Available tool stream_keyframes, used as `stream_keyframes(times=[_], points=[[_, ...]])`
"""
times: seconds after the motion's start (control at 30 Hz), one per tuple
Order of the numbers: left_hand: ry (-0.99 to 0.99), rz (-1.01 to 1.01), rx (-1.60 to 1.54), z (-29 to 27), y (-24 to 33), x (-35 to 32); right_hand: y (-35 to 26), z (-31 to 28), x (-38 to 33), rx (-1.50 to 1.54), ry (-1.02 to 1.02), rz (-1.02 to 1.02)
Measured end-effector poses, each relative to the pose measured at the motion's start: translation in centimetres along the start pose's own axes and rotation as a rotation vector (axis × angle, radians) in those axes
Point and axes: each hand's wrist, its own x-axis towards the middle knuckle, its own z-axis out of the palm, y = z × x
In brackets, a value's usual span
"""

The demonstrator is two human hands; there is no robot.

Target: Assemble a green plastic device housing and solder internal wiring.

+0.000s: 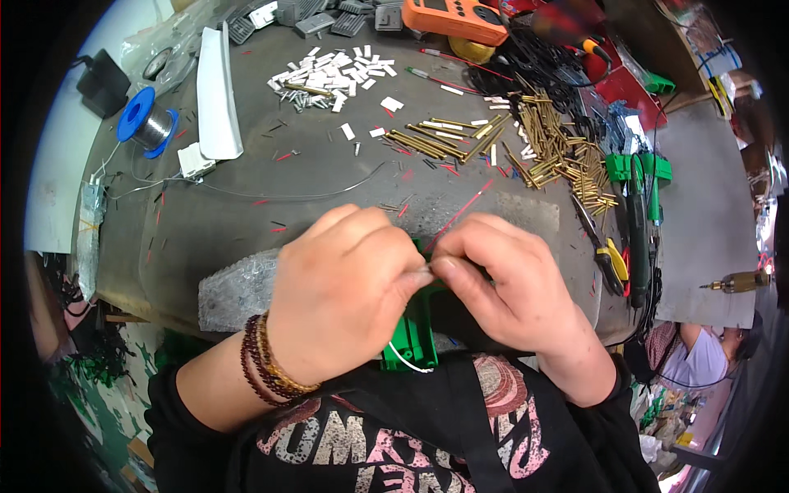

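Observation:
My left hand (345, 283) and my right hand (514, 275) meet fingertip to fingertip above a green plastic housing (411, 341). Both are closed in a pinch. Whatever lies between the fingertips is too small and covered to name. A thin red wire (464, 207) slants up and right from beside the fingertips; whether a hand grips it I cannot tell. Out of the housing's near end curves a white wire (403, 358). The left hand hides much of the housing. Clear bubble wrap (238, 292) lies left of that hand.
White small blocks (345, 72) lie heaped at the back, with brass rods (559, 140) to their right. A solder spool (152, 127) stands at left. An orange meter (460, 18) is at the far edge. Yellow-handled pliers (610, 264) and a black pen-shaped tool (637, 238) lie right.

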Motion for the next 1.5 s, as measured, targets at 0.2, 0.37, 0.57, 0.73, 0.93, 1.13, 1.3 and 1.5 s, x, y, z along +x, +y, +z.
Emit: stream_keyframes(times=[0.2,0.37,0.57,0.73,0.93,1.13,1.3,1.5], points=[[-0.012,-0.201,-0.037,-0.9,-1.0,0.6,1.6,-1.3,1.1,-0.289,0.177,-0.145],[0.242,-0.023,-0.099,-0.7,0.0,-0.5,1.7,-2.7,-0.2,-0.458,0.118,-0.216],[-0.2,0.339,0.288,-2.5,1.4,-3.4,-0.7,-3.8,-3.3,-0.389,0.156,-0.359],[-0.261,0.313,0.196,-2.2,1.7,-2.8,-1.5,-2.1,-4.9,-0.364,0.072,-0.423],[-0.135,0.28,0.068,-1.4,0.5,-3.1,-2.4,-1.4,-4.6,-0.351,0.015,-0.482],[-0.23,0.251,-0.029,-1.7,0.6,-1.6,-1.1,-0.1,-4.1,-0.266,0.181,-0.456],[-0.288,0.264,-0.137,-2.0,0.3,-1.2,-1.3,0.0,-4.2,-0.185,0.148,-0.328],[-0.284,0.269,-0.128,-1.8,0.0,-1.2,-1.4,0.0,-4.3,-0.15,0.084,-0.248]])
